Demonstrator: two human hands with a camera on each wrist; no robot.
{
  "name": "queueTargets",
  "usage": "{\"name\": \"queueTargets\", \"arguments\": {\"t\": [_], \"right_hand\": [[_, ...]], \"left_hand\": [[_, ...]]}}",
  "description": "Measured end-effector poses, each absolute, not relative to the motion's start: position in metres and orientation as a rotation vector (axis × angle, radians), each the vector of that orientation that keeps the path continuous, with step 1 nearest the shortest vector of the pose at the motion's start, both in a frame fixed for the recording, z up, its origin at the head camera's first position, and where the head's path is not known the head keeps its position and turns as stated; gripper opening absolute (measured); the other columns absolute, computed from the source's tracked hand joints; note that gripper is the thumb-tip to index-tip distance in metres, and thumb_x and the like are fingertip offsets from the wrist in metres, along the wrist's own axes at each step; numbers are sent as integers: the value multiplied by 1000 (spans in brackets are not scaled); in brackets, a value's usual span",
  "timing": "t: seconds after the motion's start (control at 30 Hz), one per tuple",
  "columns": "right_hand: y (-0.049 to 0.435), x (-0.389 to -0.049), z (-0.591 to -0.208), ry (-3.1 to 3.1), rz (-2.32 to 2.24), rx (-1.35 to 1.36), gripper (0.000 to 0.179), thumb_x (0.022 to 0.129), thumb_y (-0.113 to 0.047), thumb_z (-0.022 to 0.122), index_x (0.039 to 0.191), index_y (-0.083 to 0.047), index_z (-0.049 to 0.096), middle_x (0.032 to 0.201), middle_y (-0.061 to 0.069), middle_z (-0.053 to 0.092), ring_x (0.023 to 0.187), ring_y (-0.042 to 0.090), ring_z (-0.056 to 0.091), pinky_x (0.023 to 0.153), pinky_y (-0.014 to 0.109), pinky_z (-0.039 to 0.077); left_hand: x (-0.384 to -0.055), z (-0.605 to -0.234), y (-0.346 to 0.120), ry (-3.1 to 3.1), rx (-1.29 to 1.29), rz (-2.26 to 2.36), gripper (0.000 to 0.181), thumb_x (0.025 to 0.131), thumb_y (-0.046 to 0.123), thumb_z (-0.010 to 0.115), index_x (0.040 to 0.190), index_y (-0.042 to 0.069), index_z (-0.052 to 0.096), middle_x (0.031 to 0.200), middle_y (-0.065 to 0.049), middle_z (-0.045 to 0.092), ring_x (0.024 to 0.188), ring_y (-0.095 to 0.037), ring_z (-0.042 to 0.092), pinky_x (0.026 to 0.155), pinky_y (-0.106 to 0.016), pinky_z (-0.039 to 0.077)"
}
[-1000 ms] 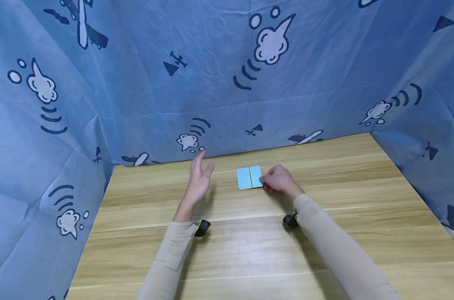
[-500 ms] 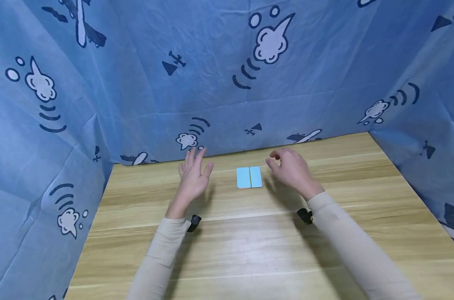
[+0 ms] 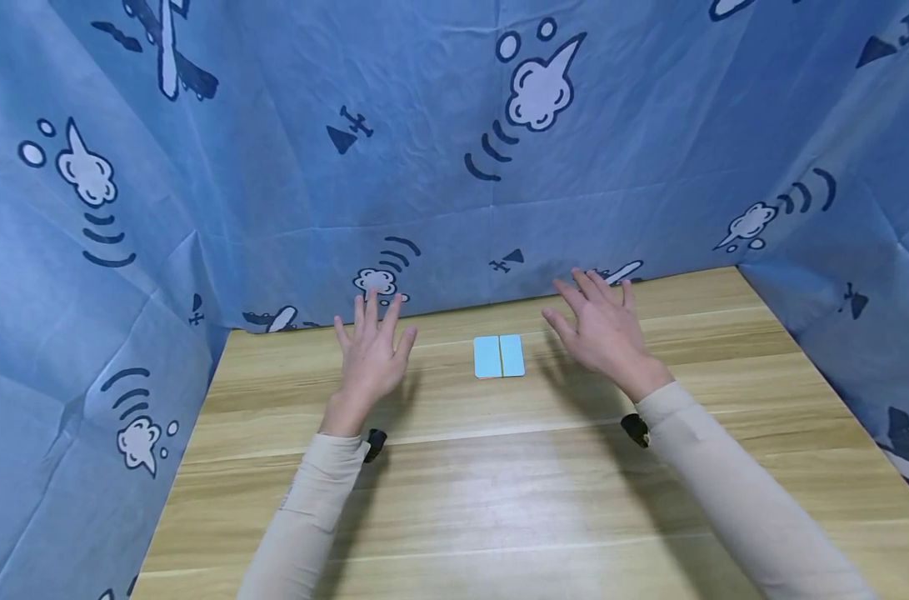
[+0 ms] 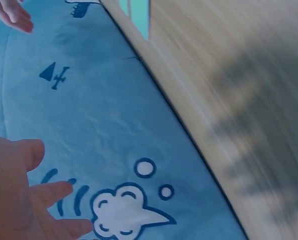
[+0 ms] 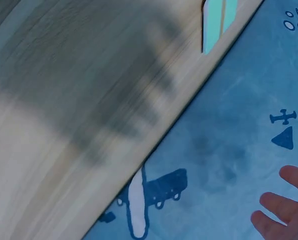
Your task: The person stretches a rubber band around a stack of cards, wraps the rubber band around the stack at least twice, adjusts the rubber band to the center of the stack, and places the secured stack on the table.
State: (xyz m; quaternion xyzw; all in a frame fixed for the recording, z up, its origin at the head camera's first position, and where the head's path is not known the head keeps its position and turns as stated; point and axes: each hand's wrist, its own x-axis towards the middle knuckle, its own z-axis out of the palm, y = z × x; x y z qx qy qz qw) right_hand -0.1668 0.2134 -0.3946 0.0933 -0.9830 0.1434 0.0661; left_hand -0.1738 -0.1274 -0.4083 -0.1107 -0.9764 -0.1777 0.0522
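Two light blue rectangular pieces that look like cards lie side by side on the wooden table, a narrow gap between them: the left card (image 3: 487, 357) and the right card (image 3: 512, 356). To their left my left hand (image 3: 370, 361) is held above the table with its fingers spread, holding nothing. On the other side my right hand (image 3: 606, 332) is also raised, fingers spread and bare. Neither hand touches the cards. Part of the pair shows at the top edge of both wrist views, including the right card (image 4: 139, 17) and the left card (image 5: 213, 25).
A blue cloth (image 3: 439, 150) printed with clouds and planes hangs behind the wooden table (image 3: 484, 500) and along both sides. Small black wrist devices sit at the left cuff (image 3: 375, 445) and the right cuff (image 3: 635, 430). Both arms cast shadows on the wood.
My right hand has let go of the right card's edge, lifted away to the right and spread its fingers. My left hand has shifted slightly left and spread its fingers. The cards stay put.
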Motion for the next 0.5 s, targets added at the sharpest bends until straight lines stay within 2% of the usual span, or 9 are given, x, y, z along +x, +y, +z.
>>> {"name": "queueTargets", "arguments": {"t": [0.17,0.33,0.5], "right_hand": [[221,-166,-397,-2984,380,269,74,102,-64,30,159,-16,32,165,18,17,151,38,9,110,65,-18],[224,-165,-401,-2980,342,275,76,101,-65,30,160,-16,29,165,18,14,151,38,6,108,64,-22],[222,-163,-404,-2984,337,273,77,101,-65,29,161,-17,25,166,17,10,152,36,-1,105,61,-27]], "left_hand": [[-174,-411,-131,-2977,-333,-530,63,106,50,31,161,19,25,167,-18,3,151,-40,-3,112,-66,-12],[-174,-415,-133,-2970,-337,-511,67,105,57,25,162,22,21,167,-17,0,151,-39,-8,111,-64,-16],[-173,-417,-133,-2973,-345,-469,70,103,62,19,162,24,18,167,-16,-1,151,-39,-8,111,-67,-13]]}}
